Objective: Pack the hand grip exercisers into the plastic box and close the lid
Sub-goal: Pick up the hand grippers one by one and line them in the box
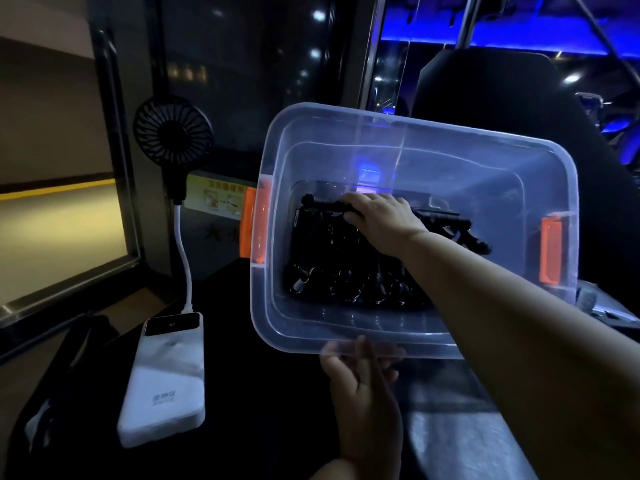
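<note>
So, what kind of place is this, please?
Probably a dim counter in a commercial venue, perhaps a gym; not certain. Clues: blue strip lighting behind glass panels, a black high-backed chair, and a small black fan plugged into a white power bank.

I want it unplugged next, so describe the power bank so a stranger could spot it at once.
Start at the clear box with orange latches in the middle. Left of it, nearer the camera, the power bank lies flat on the dark surface. It is the only white slab, with a white cable rising from its far end to a black fan.
</note>
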Demonstrator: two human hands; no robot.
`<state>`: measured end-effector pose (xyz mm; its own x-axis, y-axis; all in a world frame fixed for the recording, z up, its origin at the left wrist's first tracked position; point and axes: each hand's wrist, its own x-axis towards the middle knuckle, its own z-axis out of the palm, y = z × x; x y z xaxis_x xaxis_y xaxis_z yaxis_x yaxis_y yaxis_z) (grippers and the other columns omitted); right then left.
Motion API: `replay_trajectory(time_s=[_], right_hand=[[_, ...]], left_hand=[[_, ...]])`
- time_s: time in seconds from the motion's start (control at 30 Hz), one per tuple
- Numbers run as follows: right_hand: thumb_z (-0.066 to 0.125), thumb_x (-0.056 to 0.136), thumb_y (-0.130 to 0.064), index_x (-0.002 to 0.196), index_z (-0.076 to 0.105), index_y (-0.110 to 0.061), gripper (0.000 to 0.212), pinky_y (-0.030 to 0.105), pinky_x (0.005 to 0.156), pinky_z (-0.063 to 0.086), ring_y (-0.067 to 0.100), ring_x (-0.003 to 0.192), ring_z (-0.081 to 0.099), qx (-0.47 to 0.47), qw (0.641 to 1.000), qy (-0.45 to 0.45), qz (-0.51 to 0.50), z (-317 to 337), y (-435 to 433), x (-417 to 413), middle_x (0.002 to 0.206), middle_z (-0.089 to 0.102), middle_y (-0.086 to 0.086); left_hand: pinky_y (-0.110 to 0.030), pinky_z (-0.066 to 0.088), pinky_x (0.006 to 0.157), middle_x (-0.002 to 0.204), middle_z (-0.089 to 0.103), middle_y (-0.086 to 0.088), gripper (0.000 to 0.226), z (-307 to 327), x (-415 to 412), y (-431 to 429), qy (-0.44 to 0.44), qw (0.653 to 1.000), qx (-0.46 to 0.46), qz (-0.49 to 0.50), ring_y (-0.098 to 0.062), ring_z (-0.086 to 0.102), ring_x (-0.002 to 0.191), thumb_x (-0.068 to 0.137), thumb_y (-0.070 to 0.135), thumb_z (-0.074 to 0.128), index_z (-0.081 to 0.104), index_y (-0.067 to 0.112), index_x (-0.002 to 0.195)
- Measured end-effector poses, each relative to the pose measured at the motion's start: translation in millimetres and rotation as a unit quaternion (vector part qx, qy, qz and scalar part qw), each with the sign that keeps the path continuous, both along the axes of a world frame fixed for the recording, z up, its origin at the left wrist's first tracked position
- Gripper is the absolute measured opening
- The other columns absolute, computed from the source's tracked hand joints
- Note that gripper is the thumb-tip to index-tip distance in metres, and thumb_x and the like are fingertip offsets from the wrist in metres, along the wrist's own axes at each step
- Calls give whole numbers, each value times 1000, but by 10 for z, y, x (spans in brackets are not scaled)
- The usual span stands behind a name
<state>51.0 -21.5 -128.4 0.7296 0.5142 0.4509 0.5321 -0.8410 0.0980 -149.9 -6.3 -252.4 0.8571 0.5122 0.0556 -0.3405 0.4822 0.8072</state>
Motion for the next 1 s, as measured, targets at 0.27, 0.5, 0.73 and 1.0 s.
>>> replay_trajectory(time_s=[0.27,0.5,0.73,1.0], right_hand=[[25,101,-47,142,33,-38,42,46,108,24,26,138,30,-1,999,34,-11,-44,12,14,147,41,-6],[29,100,-47,145,28,-37,46,47,108,24,26,139,30,7,1000,22,-7,-84,-4,0,151,34,-7],[40,97,-49,148,23,-30,57,45,107,25,24,136,33,48,999,14,-12,-83,-40,-45,149,36,-1],[39,97,-49,146,27,-30,54,44,107,23,21,138,30,77,997,4,-21,-63,-128,-92,149,37,-3]], left_hand=[[-26,47,61,75,72,-10,8,7,15,16,-5,1000,0,-2,-15,68,67,100,21,36,39,15,96],[-24,48,61,79,72,-14,4,23,21,19,7,1000,-9,-17,-13,67,67,100,19,36,38,16,99],[-26,46,64,79,72,-15,4,26,21,14,11,1000,-7,-9,-16,68,70,100,19,38,38,15,98],[-18,50,54,84,71,-19,5,-58,102,27,26,999,8,20,-22,69,71,98,20,42,40,17,95]])
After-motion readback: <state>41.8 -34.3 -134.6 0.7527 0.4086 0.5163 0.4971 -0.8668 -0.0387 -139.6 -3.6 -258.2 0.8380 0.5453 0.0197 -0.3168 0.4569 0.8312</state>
